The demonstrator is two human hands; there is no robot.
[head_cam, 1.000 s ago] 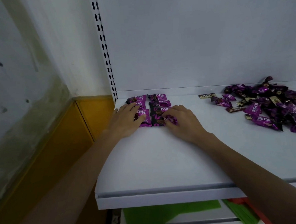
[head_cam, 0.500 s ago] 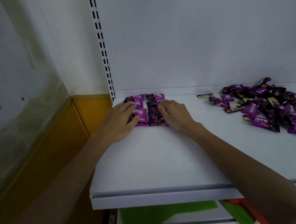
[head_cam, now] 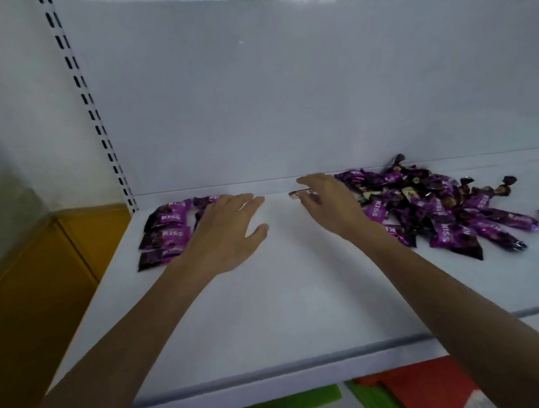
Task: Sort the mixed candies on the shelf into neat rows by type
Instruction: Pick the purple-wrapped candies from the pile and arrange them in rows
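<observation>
Right hand [head_cam: 330, 211] open beside brown candy [head_cam: 296, 194]; left hand [head_cam: 229, 234] spread over purple row [head_cam: 169, 234]

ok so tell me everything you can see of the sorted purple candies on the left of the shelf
The sorted purple foil-wrapped candies are glossy flat packets with white KISS lettering and dark ends. They lie flat, lined up front to back in two close columns at the back-left corner of the white metal shelf. The left column shows at least three packets. The left hand, fingers straight, hides most of the right column; whether it touches them cannot be told.
</observation>
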